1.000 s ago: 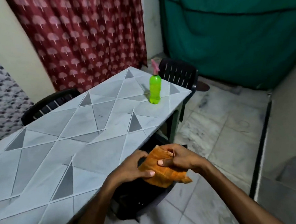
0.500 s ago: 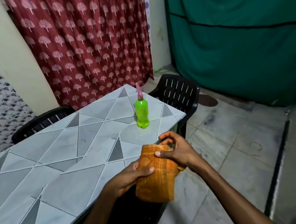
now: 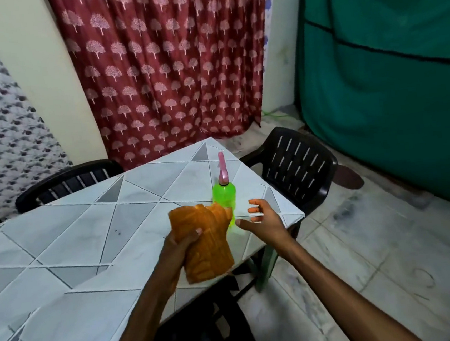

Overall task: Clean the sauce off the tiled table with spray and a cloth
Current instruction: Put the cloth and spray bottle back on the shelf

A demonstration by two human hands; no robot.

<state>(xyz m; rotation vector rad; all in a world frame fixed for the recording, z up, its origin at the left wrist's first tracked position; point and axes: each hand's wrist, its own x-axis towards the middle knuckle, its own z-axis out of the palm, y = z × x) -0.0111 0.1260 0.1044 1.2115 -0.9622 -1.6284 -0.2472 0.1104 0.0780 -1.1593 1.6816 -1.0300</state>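
Your cloth (image 3: 206, 243) is a soft, matt orange weave with a ribbed texture, crumpled into folds. The spray bottle (image 3: 224, 198) is smooth, glossy, translucent green plastic with a pink plastic trigger head (image 3: 222, 170). Your worktop (image 3: 87, 233) looks like smooth pale tile, grey-marbled, with a light sheen. The chair (image 3: 297, 163) beyond it is black moulded plastic with a dull shine. You have a maroon printed cloth curtain (image 3: 167, 66) and a green fabric sheet (image 3: 389, 85) behind, both matt. The floor (image 3: 362, 239) is veined stone tile, dull and smudged.

The left hand (image 3: 181, 247) and right hand (image 3: 263, 223) are bare, forearms (image 3: 339, 283) too.
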